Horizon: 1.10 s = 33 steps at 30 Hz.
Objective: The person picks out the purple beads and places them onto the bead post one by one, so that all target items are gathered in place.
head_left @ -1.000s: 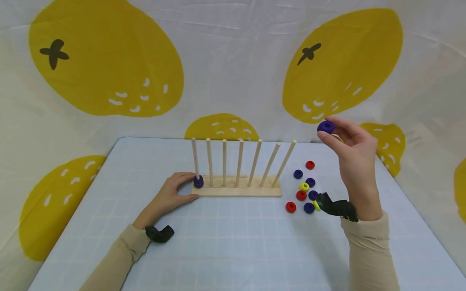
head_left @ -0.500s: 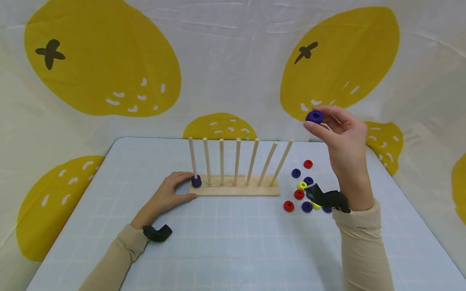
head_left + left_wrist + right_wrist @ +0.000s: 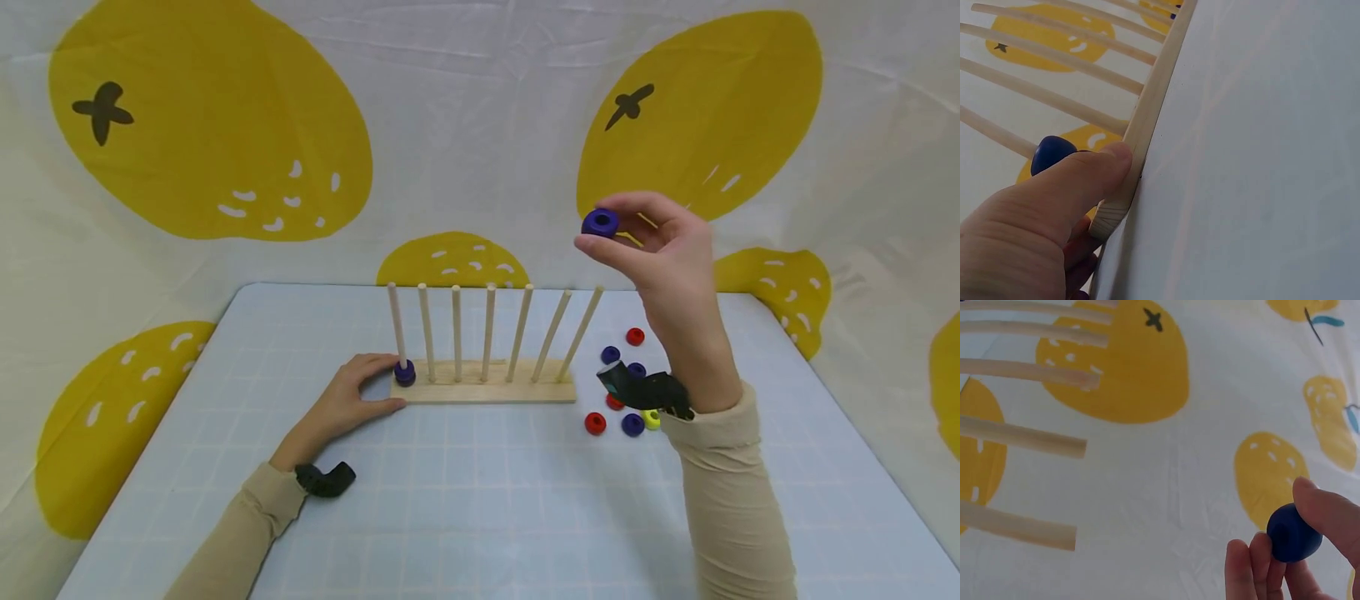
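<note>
A wooden peg stand [image 3: 487, 393], with a flat base and several upright pegs, rests on the table. My left hand [image 3: 348, 402] grips the left end of its base; in the left wrist view the thumb [image 3: 1094, 169] lies along the front of the wood. Two dark blue beads [image 3: 405, 373] appear stacked low on the leftmost peg. Up in the air, right of and higher than the peg tops, my right hand [image 3: 667, 258] pinches another dark blue bead [image 3: 599, 223] between thumb and fingertips. The right wrist view has this bead [image 3: 1293, 533] well apart from the pegs.
Loose beads lie right of the stand, among them a red bead [image 3: 595, 423], a dark blue bead [image 3: 633, 425] and a yellow bead [image 3: 651, 419]. My right wrist strap [image 3: 648, 392] hides part of this group. A lemon-print cloth [image 3: 480, 125] hangs behind the table.
My right hand has moved left and upward with the dark blue bead, coming closer to the pegs. The left hand keeps its grip on the stand's left end.
</note>
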{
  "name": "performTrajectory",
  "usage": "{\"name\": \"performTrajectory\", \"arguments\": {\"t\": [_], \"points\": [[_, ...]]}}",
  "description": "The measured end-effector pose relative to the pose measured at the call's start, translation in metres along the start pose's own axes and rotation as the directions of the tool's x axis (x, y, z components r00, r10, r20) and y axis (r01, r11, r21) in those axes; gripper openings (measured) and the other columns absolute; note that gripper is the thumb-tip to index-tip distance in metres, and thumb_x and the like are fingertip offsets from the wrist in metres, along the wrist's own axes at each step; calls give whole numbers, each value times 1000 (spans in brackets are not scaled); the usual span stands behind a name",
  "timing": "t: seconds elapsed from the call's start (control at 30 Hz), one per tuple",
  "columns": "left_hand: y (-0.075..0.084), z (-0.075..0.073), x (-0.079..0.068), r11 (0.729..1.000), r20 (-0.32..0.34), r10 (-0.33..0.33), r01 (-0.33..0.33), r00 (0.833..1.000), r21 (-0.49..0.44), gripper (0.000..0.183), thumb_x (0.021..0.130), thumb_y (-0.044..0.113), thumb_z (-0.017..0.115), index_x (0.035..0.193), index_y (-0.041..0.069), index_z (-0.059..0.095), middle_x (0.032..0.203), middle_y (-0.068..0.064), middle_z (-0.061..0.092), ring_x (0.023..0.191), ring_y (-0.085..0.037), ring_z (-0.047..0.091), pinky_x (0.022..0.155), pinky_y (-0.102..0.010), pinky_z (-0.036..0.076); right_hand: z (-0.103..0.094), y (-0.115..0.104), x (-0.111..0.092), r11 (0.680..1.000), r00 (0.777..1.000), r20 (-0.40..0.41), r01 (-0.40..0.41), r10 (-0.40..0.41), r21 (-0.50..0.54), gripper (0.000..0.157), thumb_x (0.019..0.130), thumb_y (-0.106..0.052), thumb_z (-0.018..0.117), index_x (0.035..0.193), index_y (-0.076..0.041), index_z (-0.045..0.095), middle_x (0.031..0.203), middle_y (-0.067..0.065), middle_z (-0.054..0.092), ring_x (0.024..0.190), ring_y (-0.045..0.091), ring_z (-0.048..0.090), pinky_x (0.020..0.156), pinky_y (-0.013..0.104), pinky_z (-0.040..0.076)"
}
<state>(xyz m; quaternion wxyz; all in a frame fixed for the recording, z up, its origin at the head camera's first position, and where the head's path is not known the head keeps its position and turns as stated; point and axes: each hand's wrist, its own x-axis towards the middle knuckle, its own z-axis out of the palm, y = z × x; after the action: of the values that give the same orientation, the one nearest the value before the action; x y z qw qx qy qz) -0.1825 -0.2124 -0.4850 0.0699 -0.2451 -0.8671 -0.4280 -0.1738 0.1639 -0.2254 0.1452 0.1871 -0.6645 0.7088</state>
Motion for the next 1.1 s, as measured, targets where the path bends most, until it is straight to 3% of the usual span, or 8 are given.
{"name": "performTrajectory", "arguments": {"t": [0.73,0.93,1.1], "points": [[2,-1,-1,1000,-3,1,-1,1000,-3,65,75,18,89,133,5,62,132,-15,59,125,-34,50,105,-55,38,45,-1,20,998,990,129,55,-58,29,31,79,10,77,108,2,70,111,15,61,101,31,60,91,30,54],[1,-1,-1,1000,8,-11,11,1000,-9,64,76,18,88,133,6,62,132,-14,59,126,-34,49,106,-55,37,56,8,26,995,975,202,78,-88,59,30,81,11,75,109,5,69,109,15,61,98,30,61,91,32,54],[1,-1,-1,1000,12,-16,16,1000,-7,64,76,18,88,133,6,62,133,-13,59,126,-33,49,106,-55,37,68,17,31,985,948,279,127,-154,114,31,83,14,71,113,10,66,111,17,61,97,30,61,89,35,55]]}}
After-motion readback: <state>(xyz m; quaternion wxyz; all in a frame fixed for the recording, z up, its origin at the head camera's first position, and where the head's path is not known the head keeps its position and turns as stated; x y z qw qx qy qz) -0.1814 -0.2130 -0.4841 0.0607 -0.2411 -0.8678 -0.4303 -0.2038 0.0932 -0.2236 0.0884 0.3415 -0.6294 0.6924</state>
